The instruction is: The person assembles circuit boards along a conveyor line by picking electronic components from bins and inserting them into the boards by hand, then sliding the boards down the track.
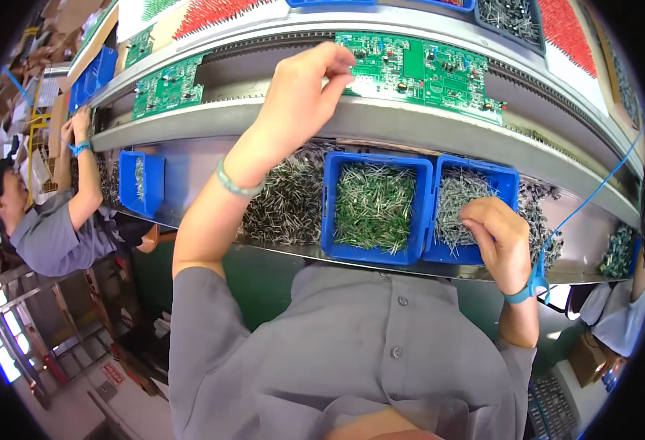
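Note:
My left hand (304, 84), with a pale green bangle on its wrist, hovers at the left edge of a green circuit board (451, 81) on the conveyor rails. Its thumb and fingertips come together in a pinch; whatever lies between them is too small to make out. Over a blue bin (512, 185) of thin grey leaded components (456, 202), my right hand (500, 235) has its fingers curled to the thumb. Any part in that grip is hidden. A blue strap (520, 295) circles the right wrist.
Beside it, another blue bin (328, 209) holds green leaded components. Dark loose components (286, 202) lie to its left. Another green board (168, 88) sits farther left on the rails. A blue cord (594, 196) runs from my right wrist strap. A co-worker (58, 227) works at left.

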Demonstrator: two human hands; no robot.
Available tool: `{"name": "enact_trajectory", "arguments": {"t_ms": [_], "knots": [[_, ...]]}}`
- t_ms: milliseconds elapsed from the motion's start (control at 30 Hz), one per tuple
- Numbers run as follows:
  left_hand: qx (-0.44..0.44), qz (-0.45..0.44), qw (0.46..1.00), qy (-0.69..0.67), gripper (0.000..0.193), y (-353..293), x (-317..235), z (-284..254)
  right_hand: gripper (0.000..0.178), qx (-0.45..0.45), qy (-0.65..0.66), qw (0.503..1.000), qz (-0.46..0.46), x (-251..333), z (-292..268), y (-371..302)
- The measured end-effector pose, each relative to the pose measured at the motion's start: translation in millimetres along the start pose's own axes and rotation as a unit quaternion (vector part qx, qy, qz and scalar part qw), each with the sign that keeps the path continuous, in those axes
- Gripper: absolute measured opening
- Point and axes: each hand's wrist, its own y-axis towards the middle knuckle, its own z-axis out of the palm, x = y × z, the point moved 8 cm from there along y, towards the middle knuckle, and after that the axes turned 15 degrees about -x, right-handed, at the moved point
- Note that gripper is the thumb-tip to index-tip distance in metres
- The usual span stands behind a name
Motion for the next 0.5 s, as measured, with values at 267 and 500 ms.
{"name": "enact_trajectory", "arguments": {"t_ms": [267,500], "knots": [[0.045,0.034,0.996,0.062,0.020,3.9,9.8,18.7,0.028,0.034,0.016,0.999,-0.030,-10.0,15.2,1.1],[0.056,0.048,0.995,0.066,0.021,7.2,7.2,18.3,0.027,0.013,0.012,1.000,-0.012,-10.4,14.5,4.6]]}}
